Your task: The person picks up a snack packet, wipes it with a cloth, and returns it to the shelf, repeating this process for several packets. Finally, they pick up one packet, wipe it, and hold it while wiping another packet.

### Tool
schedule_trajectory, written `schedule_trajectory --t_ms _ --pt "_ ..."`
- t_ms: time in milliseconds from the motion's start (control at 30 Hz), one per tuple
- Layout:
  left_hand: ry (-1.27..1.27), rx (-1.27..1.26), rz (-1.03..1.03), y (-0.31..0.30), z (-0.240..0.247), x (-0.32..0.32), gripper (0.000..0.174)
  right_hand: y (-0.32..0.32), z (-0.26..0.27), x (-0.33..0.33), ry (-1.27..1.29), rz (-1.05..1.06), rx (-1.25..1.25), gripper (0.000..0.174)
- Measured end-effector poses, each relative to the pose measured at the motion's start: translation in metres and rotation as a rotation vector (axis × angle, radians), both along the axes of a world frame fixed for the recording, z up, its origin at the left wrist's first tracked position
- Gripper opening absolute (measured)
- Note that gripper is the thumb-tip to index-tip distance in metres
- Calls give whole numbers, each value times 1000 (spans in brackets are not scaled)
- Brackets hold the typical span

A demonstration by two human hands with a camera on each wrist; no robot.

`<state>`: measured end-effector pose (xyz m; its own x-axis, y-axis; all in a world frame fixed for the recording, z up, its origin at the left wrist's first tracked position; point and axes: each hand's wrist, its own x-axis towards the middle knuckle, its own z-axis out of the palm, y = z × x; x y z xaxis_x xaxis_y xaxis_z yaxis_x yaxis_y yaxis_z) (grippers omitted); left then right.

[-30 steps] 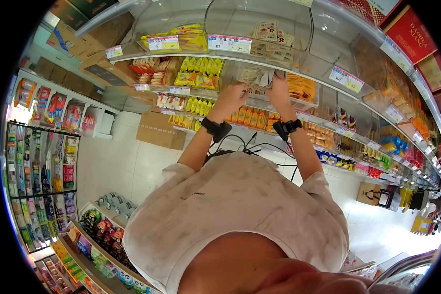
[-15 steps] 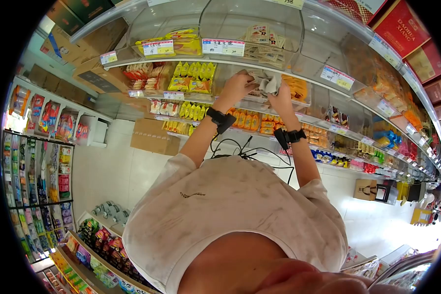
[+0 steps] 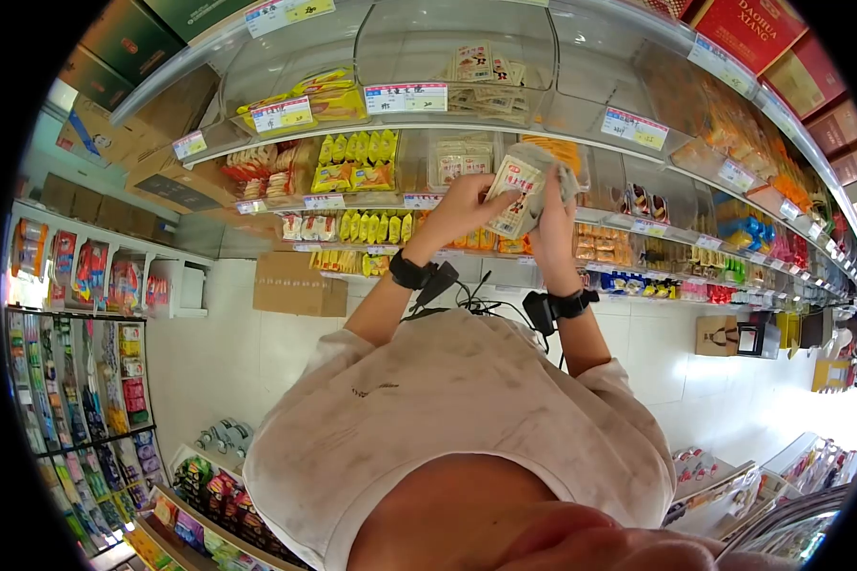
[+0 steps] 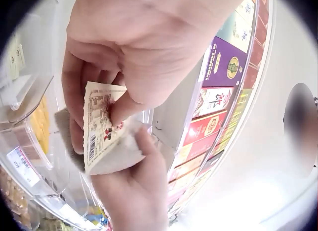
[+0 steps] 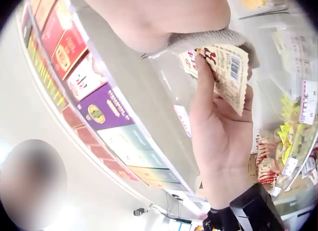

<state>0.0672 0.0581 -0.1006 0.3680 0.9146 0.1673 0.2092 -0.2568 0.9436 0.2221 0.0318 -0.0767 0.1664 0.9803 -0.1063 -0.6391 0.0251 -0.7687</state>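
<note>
In the head view, my left hand (image 3: 459, 207) pinches a flat cream snack packet (image 3: 512, 202) with red print, thumb across its face. The packet's barcode corner shows in the left wrist view, where my left hand (image 4: 134, 47) fills the top. My right hand (image 3: 554, 228) holds a grey cloth (image 3: 567, 181) against the packet's side. Seen from the right wrist, the cloth (image 5: 208, 40) wraps along the packet's edge below my right hand (image 5: 164, 17). Similar cream packets (image 3: 462, 160) lie in a clear shelf bin just behind my hands.
An upper clear bin holds more cream packets (image 3: 486, 76) behind a price label (image 3: 407, 98). Yellow snack packs (image 3: 357, 176) stand to the left and orange packs (image 3: 562, 152) to the right. A cardboard box (image 3: 300, 284) sits on the floor. Black cables (image 3: 471, 295) hang near my waist.
Both hands have drawn back from the lower bin towards me. The cream packet now shows between them, held by my left hand, with the cloth brought against it by my right.
</note>
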Motion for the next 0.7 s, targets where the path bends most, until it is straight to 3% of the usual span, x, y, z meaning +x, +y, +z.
schedule_trajectory --t_ms 100,200,333,400,433,533,567,667,700 --pt "11 -27 -17 -25 29 -7 27 -12 -2 -12 -371 -116 288 26" --pt "80 43 -36 -42 28 -17 25 -17 -1 -8 -689 -20 237 19" --pt "-117 -82 64 -64 27 -38 26 -21 12 -19 -835 -17 240 19" --pt "-329 -99 175 -68 15 -45 26 -28 14 -36 -732 -123 251 20" --pt "-155 -73 271 -74 25 -58 26 -32 14 -46 -682 -176 257 21" --pt "-125 48 389 -79 9 -69 33 -60 0 -77 -999 20 296 31" --pt "-102 63 284 -83 -10 -70 44 -74 7 -95 -1013 167 410 39" --pt "-280 76 211 -100 -16 -80 49 -74 -39 -106 -1088 156 547 42" --pt "-199 -23 186 -105 -17 -87 49 -83 -20 -117 -758 243 337 38"
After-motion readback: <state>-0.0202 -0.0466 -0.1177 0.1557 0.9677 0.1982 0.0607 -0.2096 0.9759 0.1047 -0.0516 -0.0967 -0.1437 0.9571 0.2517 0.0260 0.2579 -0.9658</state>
